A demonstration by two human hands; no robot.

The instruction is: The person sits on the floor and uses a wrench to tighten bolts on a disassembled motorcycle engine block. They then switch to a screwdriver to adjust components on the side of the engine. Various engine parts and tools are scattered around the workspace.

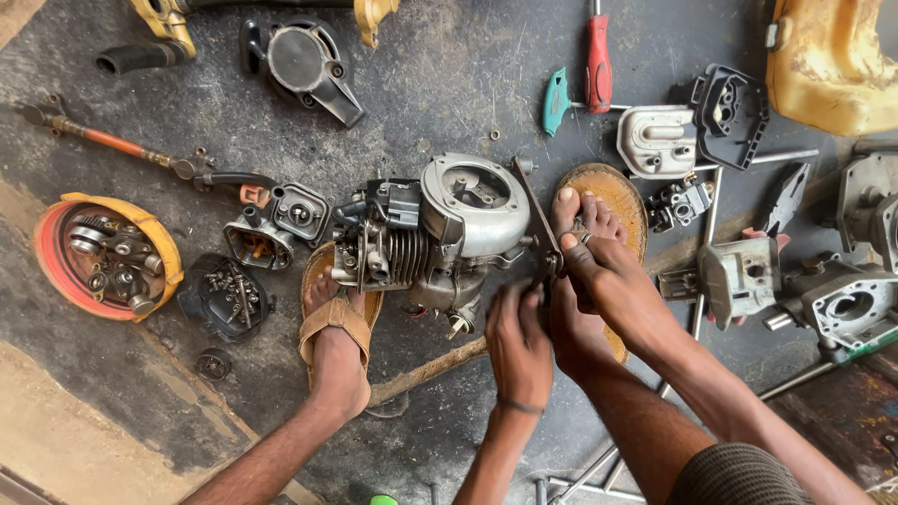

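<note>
— Closest to us are our own forearms and our two hands; our left hand [517, 341] is curled with its grip pressed on the lower edge of the small engine [440, 234], our right hand [591, 271] pinches the thin metal bar [535, 220] that stands at the engine's right side.

— And where does the engine sit?

— On the dark floor [440, 84], mid-frame, wedged between our sandalled left foot [335, 327] and our right foot [585, 220]; we judge it heavy and rigid, cast metal, oily and so likely slippery; the cooling fins [409, 254] look thin and sharp-edged, so we would take it by the rounded grey housing [475, 201] or the solid crankcase, not by the fins or the hanging fittings.

— Any packages or labels, left to right?

— No labels that we can make out; far left an orange-rimmed round tray [56, 271] holds small parts; beside it a black dish of screws [226, 295]; up top a teal-handled tool [557, 101] and a red-handled screwdriver [599, 64]; at the top right corner a yellow moulded tank [832, 65].
</note>
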